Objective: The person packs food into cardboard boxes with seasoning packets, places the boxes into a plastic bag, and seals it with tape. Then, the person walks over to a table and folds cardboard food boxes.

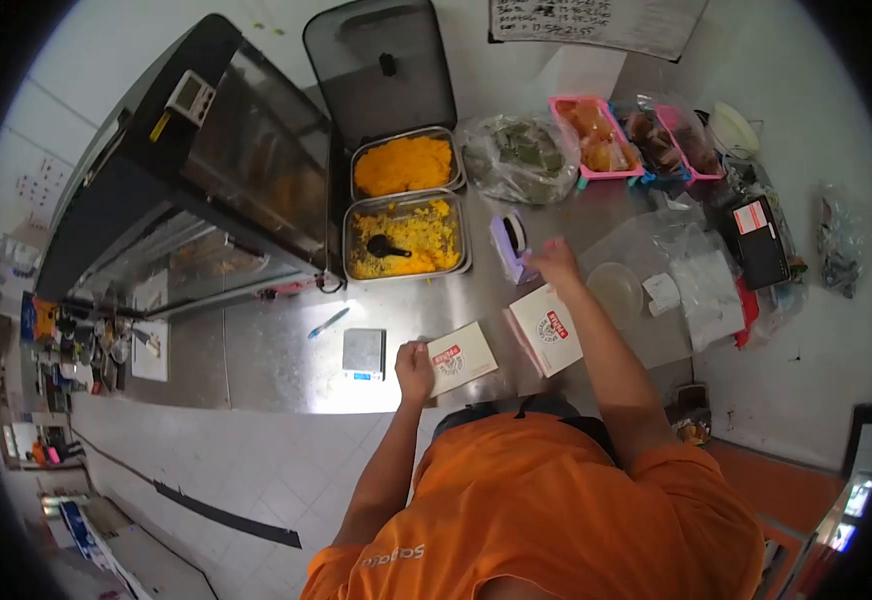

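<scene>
My left hand (415, 373) is closed on the left edge of a cream paper packet (462, 360) with a red and black print, low over the front of the steel counter. My right hand (553, 262) is beside a purple tape dispenser (509, 246). Its fingers look pinched toward the dispenser, and anything between them is too small to make out. Below my right hand lies a stack of similar cream packets (546, 330), partly covered by my forearm. A small digital scale (364, 352) and a blue pen (329, 322) lie to the left.
Two metal trays of yellow food (403, 165) stand at the back, the nearer one with a black scoop (388, 246). A glass display cabinet (256, 150) rises at left. Bagged leaves (521, 150), a pink basket (596, 140), plastic bags (701, 290) and a black device (761, 245) line the right.
</scene>
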